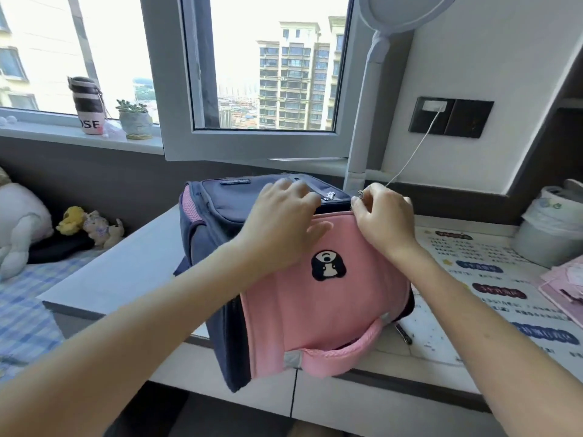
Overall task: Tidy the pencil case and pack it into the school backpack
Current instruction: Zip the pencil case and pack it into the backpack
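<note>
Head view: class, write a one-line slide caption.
Left hand holds the pink and navy fabric backpack on the white desk while the right hand pinches its silver metal zipper pull.

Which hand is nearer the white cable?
Right. The right hand, pinching a zipper pull, is just below the cable; the left hand grips the backpack farther left.
</note>
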Demonstrator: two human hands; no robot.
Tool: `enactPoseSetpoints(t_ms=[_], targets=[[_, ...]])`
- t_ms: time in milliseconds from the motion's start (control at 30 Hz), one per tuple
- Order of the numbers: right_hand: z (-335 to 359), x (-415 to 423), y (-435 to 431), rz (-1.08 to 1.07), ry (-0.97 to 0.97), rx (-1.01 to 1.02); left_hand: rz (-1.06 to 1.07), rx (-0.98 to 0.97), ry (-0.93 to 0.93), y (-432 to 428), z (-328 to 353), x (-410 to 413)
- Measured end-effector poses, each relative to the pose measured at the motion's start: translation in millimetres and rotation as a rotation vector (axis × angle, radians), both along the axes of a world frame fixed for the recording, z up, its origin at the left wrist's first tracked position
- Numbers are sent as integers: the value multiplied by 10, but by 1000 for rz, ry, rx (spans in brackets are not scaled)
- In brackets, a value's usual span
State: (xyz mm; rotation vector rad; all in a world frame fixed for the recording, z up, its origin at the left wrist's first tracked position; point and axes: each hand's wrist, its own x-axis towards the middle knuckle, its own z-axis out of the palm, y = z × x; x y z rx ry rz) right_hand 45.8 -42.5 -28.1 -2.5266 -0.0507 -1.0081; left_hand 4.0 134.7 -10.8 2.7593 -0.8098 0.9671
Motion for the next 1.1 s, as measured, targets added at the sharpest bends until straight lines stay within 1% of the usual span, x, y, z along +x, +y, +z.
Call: enactPoseSetpoints(t_ms=[67, 100, 167, 200, 300, 367, 500, 567, 667, 733, 800, 900, 967, 1000, 1100], targets=[[31, 18, -69, 1, 4, 3, 39, 151, 33, -308, -22, 242], [34, 27, -102, 2, 11, 29, 39, 190, 23, -411, -29, 310], [24, 35, -189, -7, 50, 110, 26, 207, -14, -593, -22, 417], [2, 60, -203, -8, 101, 171, 28, 210, -26, -622, -15, 445], [-33, 125, -300, 14, 287, 452, 42, 246, -28, -737, 14, 516], [-5, 135, -317, 27, 353, 591, 68, 222, -10, -758, 16, 539], [22, 157, -499, -66, 340, 697, 119, 190, -41, -674, 64, 588], [-15, 140, -628, -67, 369, 751, 143, 166, -77, -589, 103, 642], [-127, 28, -764, -32, 413, 846, 164, 183, -161, -569, 95, 692], [-261, -124, -826, -50, 391, 923, 167, 171, -175, -605, 96, 700], [-476, -289, -917, -111, 371, 961, 183, 154, -188, -602, 144, 728], [-863, -536, -981, -150, 392, 1034, 203, 145, -191, -586, 222, 788], [-1074, -612, -957, -177, 420, 995, 202, 166, -167, -650, 235, 793], [-1136, -641, -925, -193, 435, 927, 201, 174, -159, -693, 230, 790], [-1185, -776, -821, -291, 488, 569, 230, 166, -150, -764, 205, 807]])
